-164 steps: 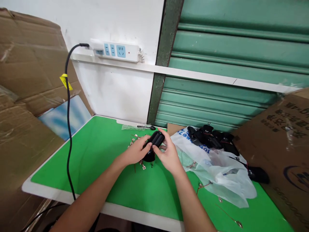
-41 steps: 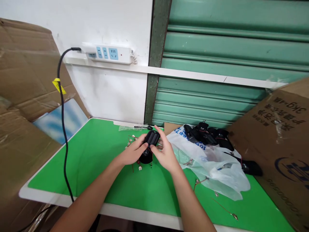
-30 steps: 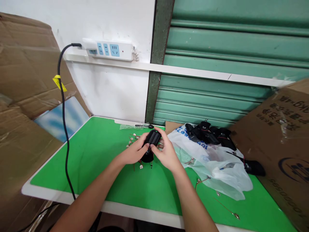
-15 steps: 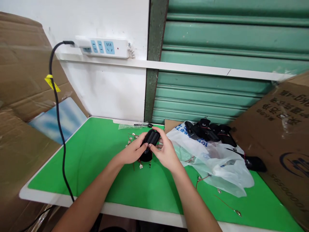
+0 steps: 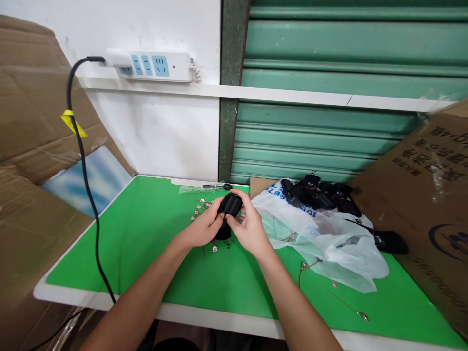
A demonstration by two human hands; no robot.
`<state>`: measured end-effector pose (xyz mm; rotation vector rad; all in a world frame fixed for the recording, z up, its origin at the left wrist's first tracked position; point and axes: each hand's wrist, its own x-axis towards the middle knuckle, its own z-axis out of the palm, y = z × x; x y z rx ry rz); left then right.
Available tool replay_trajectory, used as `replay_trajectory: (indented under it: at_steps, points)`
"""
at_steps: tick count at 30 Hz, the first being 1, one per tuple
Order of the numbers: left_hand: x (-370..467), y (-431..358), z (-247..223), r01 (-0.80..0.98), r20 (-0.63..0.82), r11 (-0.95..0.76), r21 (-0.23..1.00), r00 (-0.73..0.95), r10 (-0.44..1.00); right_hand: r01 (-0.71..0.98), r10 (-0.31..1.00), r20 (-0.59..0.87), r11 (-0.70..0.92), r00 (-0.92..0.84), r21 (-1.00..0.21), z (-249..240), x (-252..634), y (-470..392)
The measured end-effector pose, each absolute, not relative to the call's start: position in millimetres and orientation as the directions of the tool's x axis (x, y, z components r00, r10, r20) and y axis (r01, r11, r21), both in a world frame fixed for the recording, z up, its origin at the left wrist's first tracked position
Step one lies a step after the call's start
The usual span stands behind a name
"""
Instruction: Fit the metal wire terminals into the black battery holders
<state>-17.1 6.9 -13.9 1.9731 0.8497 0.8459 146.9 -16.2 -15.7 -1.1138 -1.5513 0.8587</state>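
Note:
A black plastic part (image 5: 231, 204) is held between both hands above the green table mat. My left hand (image 5: 204, 224) is closed on its left side, thumb at the lower edge. On the right side my right hand (image 5: 249, 225) grips it, with the fingers round the top and the thumb beside the other thumb. Another black piece (image 5: 222, 232) shows just below the held part; whether the two are joined I cannot tell. Small metal pieces with brown wires (image 5: 197, 212) lie to the left of the hands, and one white-and-metal piece (image 5: 214, 248) lies below them.
On the right, a white plastic bag (image 5: 351, 253) lies beside a pile of black parts (image 5: 314, 192). Wired pieces (image 5: 363, 316) lie near the front right. A black cable (image 5: 85, 170) hangs from the power strip (image 5: 157, 66). Cardboard (image 5: 413, 195) stands at both sides.
The view has shifted slightly. Both hands still hold the black part, with hardly any movement of fingers or thumbs.

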Motion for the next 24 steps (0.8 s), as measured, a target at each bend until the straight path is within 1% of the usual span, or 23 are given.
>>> replay_trajectory:
  at_steps: [4,6,9,12,15,18,21,22,24]
  points:
    - [-18,8,-13,0.255,0.224,-0.427,0.868,0.565,0.794,0.25,0.947,0.318,0.319,-0.046,-0.914,-20,146,-15]
    - [-19,10,-14,0.222,0.19,-0.367,0.903,0.559,0.807,0.24,0.951,0.304,0.307,-0.048,-0.921,-19,147,-14]
    - [-17,13,-16,0.077,0.091,-0.155,0.985,0.53,0.843,0.203,0.966,0.249,0.259,-0.074,-0.944,-12,148,-15]
    - [-15,14,-15,-0.088,-0.048,0.103,0.991,0.481,0.875,0.168,0.974,0.204,0.218,-0.097,-0.961,-4,150,-17]
    - [-18,15,-9,-0.201,-0.21,0.336,0.92,0.47,0.857,0.125,0.972,0.229,0.234,-0.052,-0.964,-2,152,-14]
    - [-30,21,1,-0.378,-0.265,0.464,0.801,0.471,0.841,0.123,0.966,0.246,0.234,0.083,-0.964,-5,155,-8]
    - [-43,30,11,-0.583,-0.293,0.483,0.654,0.393,0.871,0.189,0.957,0.252,0.224,0.145,-0.956,-11,156,-3]
    - [-46,32,13,-0.638,-0.298,0.465,0.613,0.358,0.885,0.226,0.956,0.263,0.23,0.127,-0.947,-12,155,-3]
    - [-50,36,15,-0.718,-0.293,0.416,0.558,0.298,0.908,0.315,0.96,0.28,0.259,0.021,-0.913,-15,151,-5]
